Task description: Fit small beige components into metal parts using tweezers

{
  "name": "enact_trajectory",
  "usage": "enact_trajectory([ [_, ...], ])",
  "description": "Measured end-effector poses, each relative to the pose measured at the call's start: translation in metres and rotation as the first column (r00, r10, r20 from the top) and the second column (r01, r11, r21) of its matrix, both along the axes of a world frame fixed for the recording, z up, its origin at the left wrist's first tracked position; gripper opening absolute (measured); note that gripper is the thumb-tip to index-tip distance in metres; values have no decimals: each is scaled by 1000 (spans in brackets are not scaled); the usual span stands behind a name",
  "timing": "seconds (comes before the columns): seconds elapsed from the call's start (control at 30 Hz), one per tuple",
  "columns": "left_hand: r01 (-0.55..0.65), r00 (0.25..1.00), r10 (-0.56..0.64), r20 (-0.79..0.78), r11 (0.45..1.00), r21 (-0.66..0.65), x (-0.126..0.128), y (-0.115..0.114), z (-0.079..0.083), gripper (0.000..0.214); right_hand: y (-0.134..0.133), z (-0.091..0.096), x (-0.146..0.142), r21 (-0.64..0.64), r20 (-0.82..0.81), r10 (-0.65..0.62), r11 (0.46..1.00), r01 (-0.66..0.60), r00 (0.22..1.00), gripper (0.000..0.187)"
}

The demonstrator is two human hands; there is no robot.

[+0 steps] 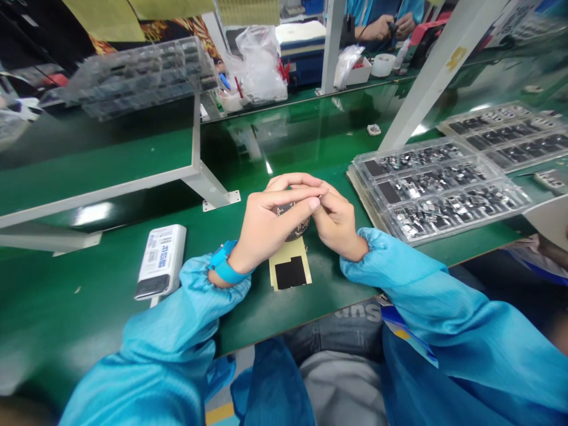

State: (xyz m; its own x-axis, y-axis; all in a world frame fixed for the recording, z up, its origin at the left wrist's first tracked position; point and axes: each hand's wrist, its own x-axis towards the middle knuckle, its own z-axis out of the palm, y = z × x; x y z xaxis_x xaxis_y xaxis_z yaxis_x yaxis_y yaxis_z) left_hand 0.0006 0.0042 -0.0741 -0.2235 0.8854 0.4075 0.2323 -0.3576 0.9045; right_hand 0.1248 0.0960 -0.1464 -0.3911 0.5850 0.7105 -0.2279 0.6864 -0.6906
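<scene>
- We see the left hand's fingers [306, 204] closed narrowly over a round part [290, 228], thumb and forefinger pinching its upper edge.
- The right hand's fingers [326, 201] are curled in tight against the same round part from the other side; both hands grip it, and most of it is hidden under them.
- The left hand [261, 225] and right hand [339, 225] meet knuckle to knuckle above the middle of the bench [80, 307], a little in from its near edge.
- The round part is dark and speckled; we cannot tell more of its shape.
- Just below it a yellow sheet [284, 254] with a black square lies flat on the bench, partly under the hands.
- A blue wristband [224, 267] sits on the left wrist, above a blue sleeve.
- Left of the hands, near the near edge, lies a white box [162, 260] with a printed label.
- Toward the right edge we see clear trays [439, 189] of small metal pieces, stacked and overlapping.
- At the far edge stands a plastic bag [260, 62], and another person's hands [390, 26] work beyond it.
</scene>
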Motion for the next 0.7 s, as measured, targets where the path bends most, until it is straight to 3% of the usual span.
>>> enact_trajectory([
  [0.7,8,1000,-8,-26,1000,4,-2,2,-2,20,-1,-2,-1,-50,31,1,999,0,1000,31],
])
